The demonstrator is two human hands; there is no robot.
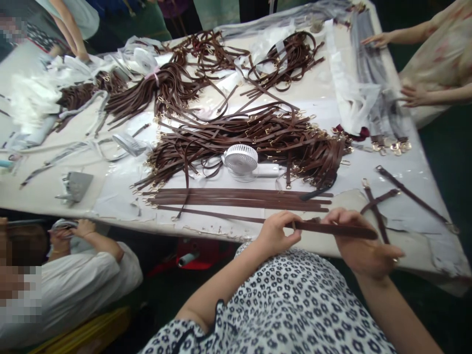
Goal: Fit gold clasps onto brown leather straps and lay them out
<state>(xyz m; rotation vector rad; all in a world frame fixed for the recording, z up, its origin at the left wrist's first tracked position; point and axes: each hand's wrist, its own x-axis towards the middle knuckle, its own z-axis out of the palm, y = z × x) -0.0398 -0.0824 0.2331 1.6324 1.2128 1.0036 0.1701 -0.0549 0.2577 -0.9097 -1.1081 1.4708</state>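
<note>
My left hand (276,234) pinches one end of a brown leather strap (335,229) at the near table edge. My right hand (363,243) grips the same strap further along, its fingers curled around it. A short metal buckle shows below my right hand. Straight in front of my hands lie several long straps side by side (236,199). Behind them rises a large tangled heap of brown straps with gold clasps (254,140). Further straps with buckles (376,211) lie to the right of my right hand.
A small white fan (240,160) stands on the heap's near side. White plastic sheeting (118,206) covers the table, with grey strips and plastic bags around it. Co-workers' hands (379,39) rest at the far right; another person (77,270) works at the near left.
</note>
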